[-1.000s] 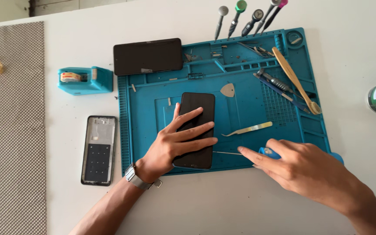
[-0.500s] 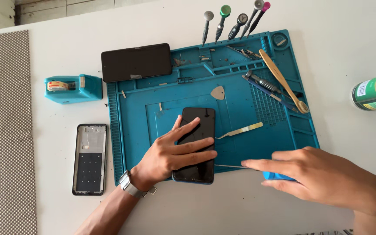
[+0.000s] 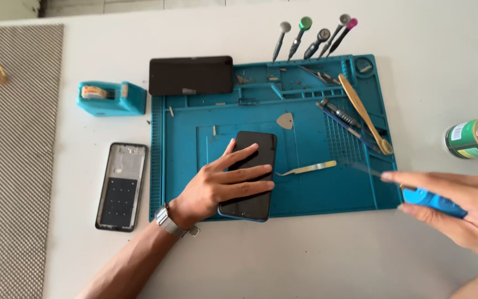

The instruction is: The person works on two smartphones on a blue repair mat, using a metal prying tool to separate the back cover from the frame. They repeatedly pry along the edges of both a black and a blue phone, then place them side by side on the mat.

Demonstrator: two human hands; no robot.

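Observation:
My left hand (image 3: 217, 185) lies flat with spread fingers on a black phone (image 3: 252, 176) that rests face up on the blue work mat (image 3: 305, 188). My right hand (image 3: 460, 210) is off the mat's right edge, closed around a blue-handled tool (image 3: 432, 201) whose thin blade points left and is blurred. A metal pair of tweezers (image 3: 307, 168) lies on the mat just right of the phone. A grey triangular pick (image 3: 285, 120) sits above the phone.
Several screwdrivers (image 3: 311, 36) and pry tools (image 3: 363, 113) lie along the mat's top and right side. A second dark phone (image 3: 191, 75) sits at the top left corner. A phone frame (image 3: 121, 185), a blue tape dispenser (image 3: 112, 98), a green can (image 3: 474, 134) and a woven mat (image 3: 12, 166) surround it.
My right hand has drawn back to the right with the blue-handled tool, from beside the phone to off the mat's right edge. My left hand stays on the phone.

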